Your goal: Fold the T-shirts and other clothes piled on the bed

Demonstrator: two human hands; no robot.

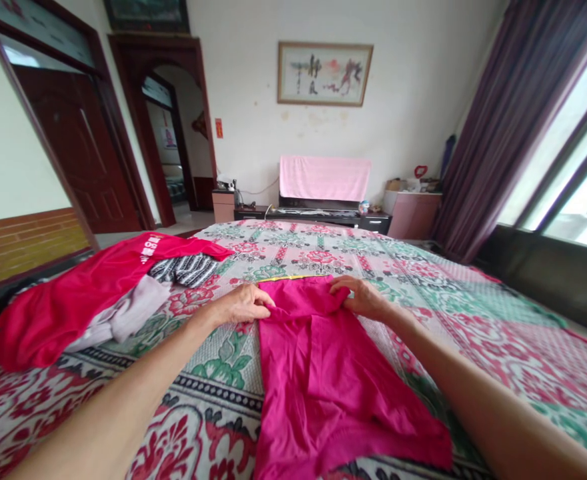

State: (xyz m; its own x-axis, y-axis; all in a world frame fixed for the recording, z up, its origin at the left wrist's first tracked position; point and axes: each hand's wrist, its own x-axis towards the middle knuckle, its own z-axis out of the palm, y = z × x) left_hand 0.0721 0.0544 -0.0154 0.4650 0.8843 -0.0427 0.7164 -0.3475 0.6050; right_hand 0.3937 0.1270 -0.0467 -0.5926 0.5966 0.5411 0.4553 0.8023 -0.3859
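Item one: magenta garment (318, 373), lying flat but wrinkled on the patterned cover (423, 273), directly before the wearer, its wider end nearest; central placing puts both sides within equal reach. A yellow strip (293, 277) shows along its far edge. Item two: left hand (242, 304), fingers and thumb pinching the garment's left margin near the far end. Item three: right hand (366, 298), fingers closed on the opposite margin at about the same level. The paired grip appears to keep the narrow end spread and level, a crease running between the holds, while the loose remainder is borne by the cover. Item four: a heap to the left, apart from the garment, comprising a red garment (98, 287) with white lettering, laid over a pale lilac garment (131, 310) and a black-and-white patterned cloth (186, 269); its position off to the side leaves the central working area to the magenta piece. Item five: pink cloth (323, 177), draped over a dark object by the far wall, presumably as a dust cover.
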